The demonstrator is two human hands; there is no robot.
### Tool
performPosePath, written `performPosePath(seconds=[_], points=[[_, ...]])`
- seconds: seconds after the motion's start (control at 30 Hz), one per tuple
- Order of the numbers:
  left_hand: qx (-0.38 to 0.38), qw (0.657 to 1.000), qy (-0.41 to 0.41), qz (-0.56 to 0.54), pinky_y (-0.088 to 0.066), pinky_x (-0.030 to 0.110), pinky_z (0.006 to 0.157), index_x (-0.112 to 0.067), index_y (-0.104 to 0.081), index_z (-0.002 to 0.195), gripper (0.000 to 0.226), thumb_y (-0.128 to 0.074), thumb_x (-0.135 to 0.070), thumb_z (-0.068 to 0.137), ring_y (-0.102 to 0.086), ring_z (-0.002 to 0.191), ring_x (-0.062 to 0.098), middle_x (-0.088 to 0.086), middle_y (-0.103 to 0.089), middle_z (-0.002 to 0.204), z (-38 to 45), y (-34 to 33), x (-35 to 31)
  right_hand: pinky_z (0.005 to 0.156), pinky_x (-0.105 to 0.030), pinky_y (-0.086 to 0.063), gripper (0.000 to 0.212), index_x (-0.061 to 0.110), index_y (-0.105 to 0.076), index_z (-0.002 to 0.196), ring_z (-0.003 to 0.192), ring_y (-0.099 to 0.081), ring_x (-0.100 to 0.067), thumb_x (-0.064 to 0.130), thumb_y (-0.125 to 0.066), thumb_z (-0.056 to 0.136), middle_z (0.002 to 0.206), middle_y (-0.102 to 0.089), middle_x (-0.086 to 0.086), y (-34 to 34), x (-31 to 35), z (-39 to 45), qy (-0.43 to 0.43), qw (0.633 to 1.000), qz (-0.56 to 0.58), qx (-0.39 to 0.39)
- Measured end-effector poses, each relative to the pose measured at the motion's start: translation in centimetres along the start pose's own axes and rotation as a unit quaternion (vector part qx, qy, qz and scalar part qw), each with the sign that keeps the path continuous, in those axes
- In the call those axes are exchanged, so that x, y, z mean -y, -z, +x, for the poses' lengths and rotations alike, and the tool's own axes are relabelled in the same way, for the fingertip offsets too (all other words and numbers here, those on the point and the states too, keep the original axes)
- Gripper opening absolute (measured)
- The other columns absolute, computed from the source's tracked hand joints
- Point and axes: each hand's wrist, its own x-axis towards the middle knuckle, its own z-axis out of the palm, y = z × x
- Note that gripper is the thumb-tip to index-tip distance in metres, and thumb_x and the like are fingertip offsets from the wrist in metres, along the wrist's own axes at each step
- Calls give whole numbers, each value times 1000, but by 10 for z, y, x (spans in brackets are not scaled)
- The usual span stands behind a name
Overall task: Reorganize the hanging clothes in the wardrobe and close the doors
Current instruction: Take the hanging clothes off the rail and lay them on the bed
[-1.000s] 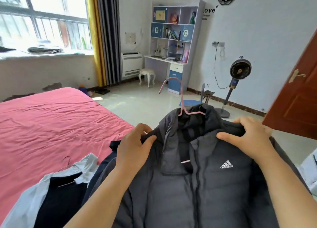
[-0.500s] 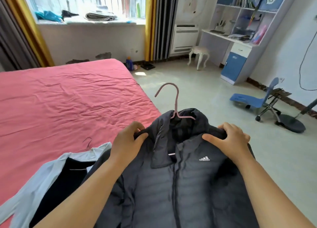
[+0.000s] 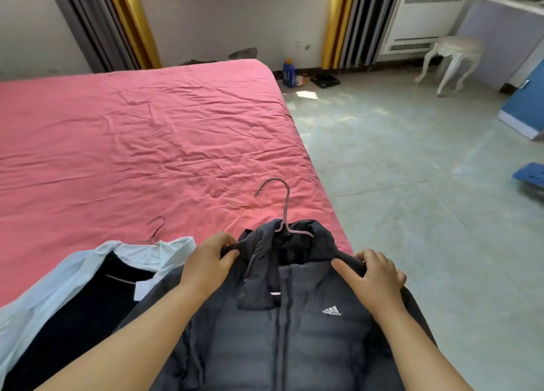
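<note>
Head view, the only one. Left hand [image 3: 207,262] gripping the left shoulder of the dark puffer jacket [image 3: 282,331], thumb on top, fingers curled under the fabric; right hand [image 3: 375,276] gripping the right shoulder the same way, thumb laid along the seam. Jacket held out flat at 6 o'clock, its collar end over the near corner of the bed [image 3: 132,143], its right side out over the floor [image 3: 412,184] toward 4 o'clock. Pink hanger [image 3: 284,211] inside the collar, hook pointing toward 12 o'clock.

Progress, as a judgement: early to middle. Clothes off the rail and out on the bed, so probably the emptying or sorting stage. No wardrobe, rail or doors anywhere in sight; rehanging and door-closing apparently all left to do. Whether more clothes remain elsewhere cannot be told.

Counts: two hands, both busy. One jacket in the hands. One more garment set at 8 o'clock on the bed, a pale blue shirt [image 3: 44,296] over a black top [image 3: 73,317], just beside the jacket's left sleeve and partly under it. Two hangers: the pink one and a thin dark wire hanger [image 3: 156,228] at the shirt's neck. One white stool [image 3: 450,58] at 2 o'clock, one blue bottle [image 3: 289,74] by the wall at 12 o'clock.
</note>
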Motion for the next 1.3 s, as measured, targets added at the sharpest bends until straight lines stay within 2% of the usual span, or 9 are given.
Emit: performPosePath(seconds=[0.13, 0.23, 0.33, 0.43, 0.6, 0.73, 0.8, 1.17, 1.3], points=[[-15, 1000, 6, 18, -46, 34, 89, -19, -65, 107, 22, -64, -16, 85, -58, 104, 19, -1, -64, 110, 27, -34, 13, 99, -41, -27, 58, 22, -56, 115, 118, -43, -23, 60, -67, 73, 116, -51, 1, -35, -15, 27, 1, 1000, 6, 9], [-21, 999, -1, 33, -44, 34, 92, -18, -63, 117, 33, -67, -17, 84, -55, 111, 19, 0, -60, 120, 31, -45, 16, 99, -43, -30, 70, 19, -54, 126, 120, -41, -29, 52, -76, 68, 124, -50, -6, -46, -21, 33, 15, 1000, 0, 7], [-10, 999, 12, 30, -46, 33, 90, -19, -61, 119, 36, -68, -20, 84, -56, 107, 18, 0, -60, 119, 24, -45, 15, 95, -41, -34, 64, 15, -58, 121, 114, -45, -29, 43, -80, 68, 118, -55, -6, -47, -22, 31, 46, 998, 43, 18], [-6, 1000, 22, 8, -47, 29, 86, -18, -62, 118, 35, -69, -20, 83, -60, 96, 15, 0, -64, 111, 10, -36, 8, 94, -33, -37, 51, 13, -61, 114, 109, -48, -24, 33, -80, 70, 111, -58, -3, -41, -14, 23, 81, 992, 94, 36], [-17, 1000, 17, 8, -49, 31, 80, -26, -63, 114, 31, -69, -24, 83, -59, 78, 7, -10, -63, 89, -36, 4, -7, 75, -27, -41, 28, 19, -63, 99, 88, -55, -17, 27, -77, 75, 89, -60, 5, -17, 19, -18, 127, 981, 138, 59], [-12, 1000, 17, 20, -46, 22, 73, -34, -63, 99, 17, -68, -29, 83, -56, 72, 1, -13, -61, 79, -94, 45, -5, 71, -32, -48, 19, 20, -65, 92, 79, -58, -15, 22, -76, 76, 76, -60, 9, -1, 53, -70, 169, 970, 157, 77], [-21, 999, 28, 22, -47, 24, 73, -36, -63, 95, 13, -67, -32, 84, -56, 72, 2, -13, -61, 77, -130, 69, 6, 71, -32, -47, 17, 21, -65, 89, 77, -58, -14, 19, -76, 76, 73, -60, 8, 3, 73, -103, 190, 965, 158, 88], [-116, 987, 112, 24, -47, 20, 74, -34, -63, 99, 13, -62, -37, 86, -56, 76, 1, -14, -61, 82, -390, 220, 108, 72, -22, -47, 17, 32, -60, 84, 80, -59, -6, 22, -73, 79, 79, -63, 10, -5, 199, -350, 281, 926, 176, 180], [-151, 975, 164, 22, -46, 22, 73, -33, -64, 99, 15, -63, -37, 85, -56, 75, 1, -16, -61, 81, -492, 272, 154, 74, -25, -49, 14, 31, -60, 83, 80, -60, -4, 22, -70, 82, 80, -64, 10, -14, 245, -447, 321, 901, 169, 237]])
